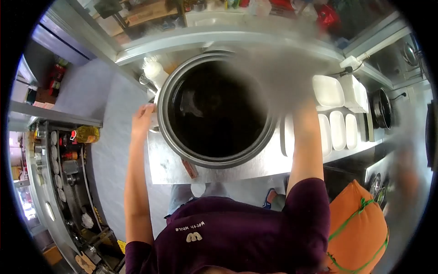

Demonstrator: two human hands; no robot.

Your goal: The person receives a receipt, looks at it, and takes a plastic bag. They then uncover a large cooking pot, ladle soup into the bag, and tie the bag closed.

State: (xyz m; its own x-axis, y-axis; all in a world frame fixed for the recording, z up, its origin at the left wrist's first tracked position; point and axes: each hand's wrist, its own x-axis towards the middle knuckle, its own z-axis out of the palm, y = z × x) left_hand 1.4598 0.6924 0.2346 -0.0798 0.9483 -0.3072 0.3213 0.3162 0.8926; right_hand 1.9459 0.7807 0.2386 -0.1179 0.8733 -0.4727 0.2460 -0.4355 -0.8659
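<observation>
A large round pot (166,132) with a thick grey rim and a dark inside stands on the steel table (159,171) in front of me. My left hand (145,118) is at the pot's left side, its fingers against the outer wall or a handle there. My right forearm reaches to the pot's right side, where a grey blur hides my right hand, so its fingers and anything in them cannot be made out. White oblong trays (337,130) lie to the right of that forearm. Near the pot's front edge lies a small reddish-brown object (189,169).
A white bottle (154,70) stands behind the pot at the left. White containers (353,93) and a dark pan (381,108) are at the right. An orange sack (358,228) with green string is at my right side. Shelves with an oil jug (86,134) stand far left.
</observation>
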